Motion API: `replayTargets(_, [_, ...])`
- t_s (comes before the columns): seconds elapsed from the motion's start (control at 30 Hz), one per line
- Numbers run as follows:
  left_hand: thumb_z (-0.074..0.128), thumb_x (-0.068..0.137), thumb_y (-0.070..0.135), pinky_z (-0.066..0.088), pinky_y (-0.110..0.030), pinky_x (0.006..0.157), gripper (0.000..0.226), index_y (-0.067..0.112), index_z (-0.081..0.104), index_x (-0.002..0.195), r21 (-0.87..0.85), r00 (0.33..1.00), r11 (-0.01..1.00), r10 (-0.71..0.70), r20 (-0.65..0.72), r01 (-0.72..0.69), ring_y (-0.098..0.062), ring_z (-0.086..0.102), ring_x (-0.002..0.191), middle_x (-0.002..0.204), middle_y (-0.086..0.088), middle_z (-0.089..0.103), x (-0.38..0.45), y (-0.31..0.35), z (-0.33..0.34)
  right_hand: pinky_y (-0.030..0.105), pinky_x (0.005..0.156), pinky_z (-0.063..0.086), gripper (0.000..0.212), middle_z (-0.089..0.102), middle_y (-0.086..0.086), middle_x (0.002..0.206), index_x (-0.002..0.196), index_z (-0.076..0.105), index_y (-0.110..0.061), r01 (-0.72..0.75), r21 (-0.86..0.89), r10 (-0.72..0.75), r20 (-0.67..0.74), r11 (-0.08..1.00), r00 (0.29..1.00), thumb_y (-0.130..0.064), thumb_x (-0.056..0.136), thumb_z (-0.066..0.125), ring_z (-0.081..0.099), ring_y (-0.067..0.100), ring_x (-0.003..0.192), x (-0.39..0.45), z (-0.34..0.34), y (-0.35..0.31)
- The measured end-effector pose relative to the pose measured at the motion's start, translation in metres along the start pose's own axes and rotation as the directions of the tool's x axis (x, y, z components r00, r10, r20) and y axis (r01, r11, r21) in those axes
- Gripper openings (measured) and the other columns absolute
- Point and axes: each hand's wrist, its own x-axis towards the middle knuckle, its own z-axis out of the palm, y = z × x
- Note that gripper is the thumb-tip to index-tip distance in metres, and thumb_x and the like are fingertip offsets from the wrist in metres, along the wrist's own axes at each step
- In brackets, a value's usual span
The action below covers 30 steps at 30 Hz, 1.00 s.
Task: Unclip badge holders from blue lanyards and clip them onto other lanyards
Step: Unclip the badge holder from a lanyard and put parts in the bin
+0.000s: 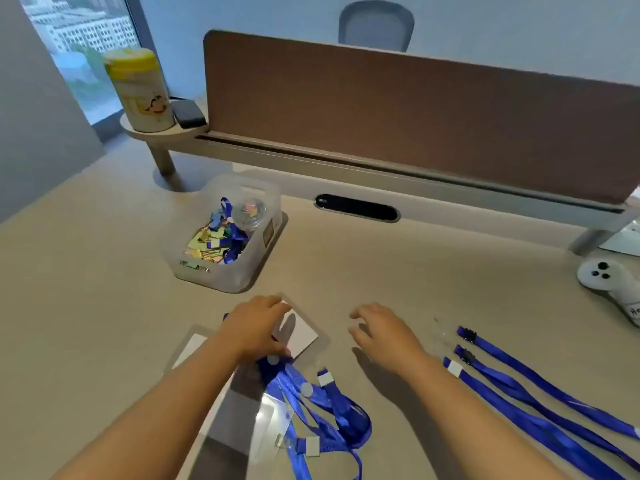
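My left hand (258, 325) rests on a clear badge holder with a white card (301, 332), fingers curled over its near edge. Another badge holder (188, 348) lies to the left, partly under my forearm. A tangle of blue lanyards (322, 407) with white clips and more clear holders (273, 420) sits just in front of me. My right hand (381, 330) hovers over the desk with fingers spread, holding nothing. To the right lie three separate blue lanyards (540, 393), two with black clips at their ends.
A clear plastic box (256, 271) of coloured binder clips and a blue lanyard stands beyond my left hand. A white controller (609, 278) lies at the far right. A brown divider panel (415, 116), a raised shelf with a yellow-lidded canister (138, 91) and a cable slot (356, 207) are behind.
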Motion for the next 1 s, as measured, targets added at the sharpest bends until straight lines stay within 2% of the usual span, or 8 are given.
replayTargets(0.23, [0.068, 0.066, 0.049, 0.022, -0.041, 0.113, 0.090, 0.025, 0.020, 0.137, 0.137, 0.987, 0.984, 0.099, 0.127, -0.116, -0.024, 0.016, 0.139, 0.153, -0.003, 0.016, 0.031, -0.007, 0.014, 0.030, 0.097, 0.037, 0.037, 0.052, 0.007, 0.132, 0.126, 0.050, -0.011, -0.072, 0.036, 0.072, -0.010, 0.997, 0.997, -0.025, 0.094, 0.041, 0.047, 0.022, 0.120, 0.013, 0.022, 0.012])
replayTargets(0.5, [0.041, 0.062, 0.080, 0.032, -0.041, 0.099, 0.096, 0.021, 0.019, 0.134, 0.206, 0.997, 0.978, -0.030, -0.066, 0.043, -0.029, 0.036, 0.119, 0.137, -0.010, 0.035, 0.039, 0.004, 0.026, 0.028, 0.082, 0.036, 0.032, 0.055, 0.010, 0.119, 0.115, 0.056, -0.009, -0.131, 0.065, 0.130, 0.021, 0.989, 0.991, -0.029, 0.091, 0.048, 0.049, 0.024, 0.110, 0.020, 0.029, 0.007])
replayTargets(0.63, [0.042, 0.067, 0.075, 0.027, -0.042, 0.104, 0.091, 0.017, 0.020, 0.133, 0.152, 0.995, 0.987, -0.032, -0.096, 0.046, -0.028, 0.032, 0.124, 0.139, -0.009, 0.031, 0.038, 0.007, 0.030, 0.030, 0.082, 0.041, 0.024, 0.057, 0.010, 0.115, 0.107, 0.059, -0.009, -0.191, 0.122, 0.190, 0.021, 0.974, 0.982, -0.022, 0.086, 0.056, 0.053, 0.023, 0.101, 0.025, 0.030, 0.000])
replayTargets(0.73, [0.040, 0.067, 0.075, 0.016, -0.047, 0.112, 0.093, 0.016, 0.017, 0.135, 0.116, 0.996, 0.993, 0.007, -0.088, 0.003, -0.028, 0.023, 0.132, 0.147, -0.007, 0.023, 0.037, 0.005, 0.033, 0.030, 0.074, 0.040, 0.002, 0.059, 0.011, 0.102, 0.084, 0.055, -0.012, -0.218, 0.163, 0.219, 0.011, 0.962, 0.976, -0.013, 0.085, 0.057, 0.050, 0.019, 0.084, 0.030, 0.031, -0.002])
replayTargets(0.77, [0.034, 0.062, 0.079, 0.012, -0.048, 0.114, 0.099, 0.017, 0.016, 0.136, 0.092, 0.996, 0.996, 0.025, -0.089, -0.017, -0.029, 0.019, 0.135, 0.149, -0.006, 0.020, 0.037, 0.004, 0.032, 0.030, 0.072, 0.041, 0.010, 0.060, 0.011, 0.097, 0.078, 0.051, -0.015, -0.226, 0.184, 0.227, 0.015, 0.956, 0.974, -0.011, 0.086, 0.056, 0.049, 0.018, 0.081, 0.032, 0.031, -0.002])
replayTargets(0.87, [0.021, 0.044, 0.081, 0.002, -0.047, 0.116, 0.113, 0.021, 0.010, 0.139, 0.030, 0.991, 0.995, 0.102, -0.087, -0.099, -0.026, 0.008, 0.140, 0.154, -0.004, 0.011, 0.037, 0.005, 0.030, 0.027, 0.067, 0.041, 0.014, 0.058, 0.007, 0.087, 0.076, 0.049, -0.016, -0.227, 0.352, 0.237, 0.014, 0.908, 0.971, -0.009, 0.086, 0.056, 0.052, 0.018, 0.078, 0.035, 0.027, -0.002])
replayTargets(0.93, [0.038, 0.052, 0.079, -0.001, -0.045, 0.116, 0.108, 0.023, 0.008, 0.140, -0.020, 0.986, 0.990, 0.141, -0.084, -0.143, -0.025, 0.003, 0.142, 0.155, -0.003, 0.008, 0.038, 0.010, 0.024, 0.025, 0.064, 0.045, 0.016, 0.060, 0.008, 0.082, 0.075, 0.048, -0.016, -0.211, 0.547, 0.244, 0.013, 0.810, 0.970, -0.006, 0.087, 0.054, 0.055, 0.018, 0.071, 0.036, 0.023, -0.003])
replayTargets(1.0, [0.053, 0.071, 0.061, 0.007, -0.043, 0.116, 0.084, 0.021, 0.022, 0.138, -0.046, 0.969, 0.978, 0.195, -0.153, -0.204, -0.025, 0.014, 0.140, 0.152, -0.005, 0.019, 0.037, 0.016, 0.017, 0.029, 0.061, 0.049, 0.021, 0.059, 0.006, 0.072, 0.075, 0.047, -0.017, -0.196, 0.706, 0.252, 0.026, 0.680, 0.967, -0.001, 0.088, 0.049, 0.055, 0.018, 0.061, 0.037, 0.017, -0.005])
